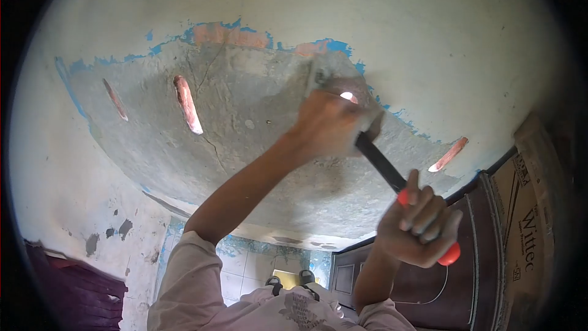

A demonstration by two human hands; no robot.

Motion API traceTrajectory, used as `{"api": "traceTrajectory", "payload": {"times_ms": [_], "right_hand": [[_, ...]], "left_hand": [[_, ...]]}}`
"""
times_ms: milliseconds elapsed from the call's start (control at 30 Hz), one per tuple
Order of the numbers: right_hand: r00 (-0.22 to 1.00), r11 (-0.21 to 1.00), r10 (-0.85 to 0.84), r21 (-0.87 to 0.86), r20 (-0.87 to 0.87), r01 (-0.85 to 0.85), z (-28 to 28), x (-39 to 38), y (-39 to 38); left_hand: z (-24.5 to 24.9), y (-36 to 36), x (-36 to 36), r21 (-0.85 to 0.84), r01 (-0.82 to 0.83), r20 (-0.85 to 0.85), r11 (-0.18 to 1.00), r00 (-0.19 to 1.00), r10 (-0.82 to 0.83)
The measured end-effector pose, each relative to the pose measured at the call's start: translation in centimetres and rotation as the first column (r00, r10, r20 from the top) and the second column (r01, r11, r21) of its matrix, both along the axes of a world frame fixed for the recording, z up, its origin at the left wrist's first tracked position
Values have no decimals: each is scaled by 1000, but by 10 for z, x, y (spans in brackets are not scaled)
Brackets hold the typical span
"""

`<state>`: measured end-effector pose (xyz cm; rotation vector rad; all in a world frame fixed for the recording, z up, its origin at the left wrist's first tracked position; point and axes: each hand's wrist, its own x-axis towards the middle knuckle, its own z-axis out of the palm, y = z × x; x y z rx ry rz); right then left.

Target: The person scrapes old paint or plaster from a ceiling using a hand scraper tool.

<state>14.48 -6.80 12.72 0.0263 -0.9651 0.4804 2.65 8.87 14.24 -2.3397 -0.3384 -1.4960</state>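
Observation:
My right hand point(419, 227) is wrapped round the red grip of a hammer point(381, 160). Its black shaft slants up to the left, and the blurred head end lies close beside my left hand point(327, 119). That hand is up against the wall, its fingers curled and smeared by motion; what it holds is too blurred to name. Near its fingers, a bright spot shows in a reddish hollow point(352, 91) in the bare grey plaster point(257, 141).
Reddish slots, such as this long one point(188, 104) and one at right point(449, 154), cut the plaster. Blue paint point(337, 46) edges the patch. A printed cardboard box point(530, 227) and dark door point(453, 257) stand right. Purple cloth point(73, 288) hangs lower left; tiles point(236, 263) lie below.

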Motion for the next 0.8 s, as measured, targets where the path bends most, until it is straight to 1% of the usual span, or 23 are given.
{"api": "traceTrajectory", "payload": {"times_ms": [33,133,167,267,300,367,467,600,633,700,767,800], "right_hand": [[998,998,-49,-33,-51,47,-2,3,-6],[999,999,-39,-26,-30,38,-13,-1,-12],[994,998,-66,3,91,66,-14,-2,-13],[954,997,-74,13,290,74,-14,-2,-15],[968,998,-64,-4,244,67,-15,2,-14],[987,998,-43,-29,156,48,-16,11,-11],[996,998,-59,23,70,58,-16,21,-11],[988,998,-67,-9,139,69,-11,20,-13],[984,998,-65,20,165,63,-12,16,-13],[986,998,-58,21,155,56,-10,7,-5],[985,998,-48,48,167,41,-13,7,0],[992,999,-39,41,122,35,-12,8,1]], "left_hand": [[-4,-1,3,-10,-91,-100,996,991,90],[-3,-6,2,-24,-97,-127,995,988,93],[-3,0,2,44,-10,-30,999,999,11],[-2,-4,-6,22,29,5,999,1000,-29],[-2,-3,-7,25,-21,-21,999,1000,21],[-1,-6,4,23,-3,-38,1000,999,4],[2,-1,18,38,-1,-57,999,998,4],[5,-2,15,15,19,-76,1000,997,-18],[6,-3,12,22,21,-56,1000,998,-20],[5,-3,2,31,24,-18,999,1000,-23],[3,-2,-3,20,1,-62,1000,998,1],[3,0,-5,19,-17,-76,1000,997,19]]}}
